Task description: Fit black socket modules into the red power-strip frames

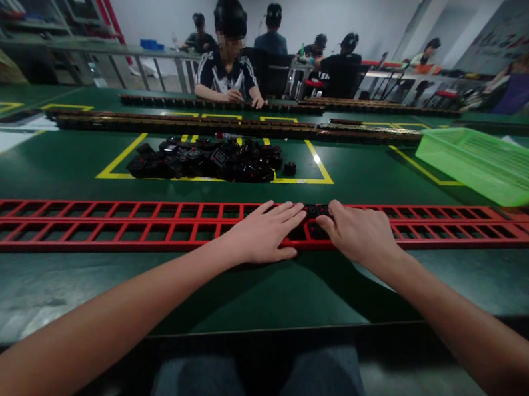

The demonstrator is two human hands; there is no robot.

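Note:
A long red slotted frame (74, 245) with two rows of square openings runs across the table in front of me. My left hand (267, 231) lies flat over it, fingers stretched to the right and held close together. Just beyond those fingertips, a black square part (316, 209) sits in the far row. My right hand (364, 232) has its fingers curled and its thumb bent at the right side of this part. Its fingertips are partly hidden. Darker filling shows in the near-row opening below, but I cannot make it out clearly.
Beyond the frame, a heap of black parts (207, 160) lies within yellow tape lines. A green plastic basket (497, 162) rests tilted at the right. Long brown strips (170, 119) cross the table farther back. A co-worker (228, 72) sits opposite.

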